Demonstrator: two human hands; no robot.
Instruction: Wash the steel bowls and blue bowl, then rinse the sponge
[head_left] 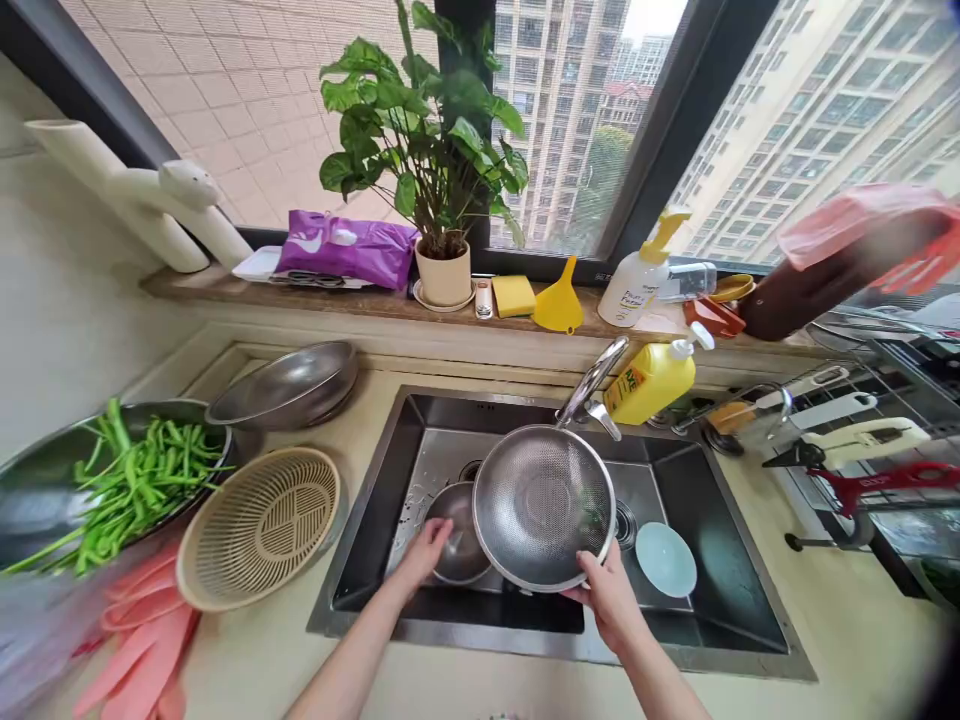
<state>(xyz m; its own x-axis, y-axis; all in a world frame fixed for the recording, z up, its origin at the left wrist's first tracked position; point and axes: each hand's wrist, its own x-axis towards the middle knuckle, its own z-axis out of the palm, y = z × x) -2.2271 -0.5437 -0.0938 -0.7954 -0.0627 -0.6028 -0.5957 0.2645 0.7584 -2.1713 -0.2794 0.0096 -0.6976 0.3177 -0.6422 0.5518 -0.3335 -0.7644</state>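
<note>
Holding the metal strainer (544, 505) by its near rim, the right hand (611, 598) tips it up over the sink (720, 600). The left hand (426, 550) grips the small steel bowl (459, 535) just left of it, partly under the strainer.

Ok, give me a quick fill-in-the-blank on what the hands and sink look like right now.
1. The right hand grips the rim of the perforated metal ____.
2. The left hand touches a small steel bowl inside the ____.
3. A pale blue dish lies in the sink to the ____ of the right hand.

Missing words: colander; sink; right
</note>
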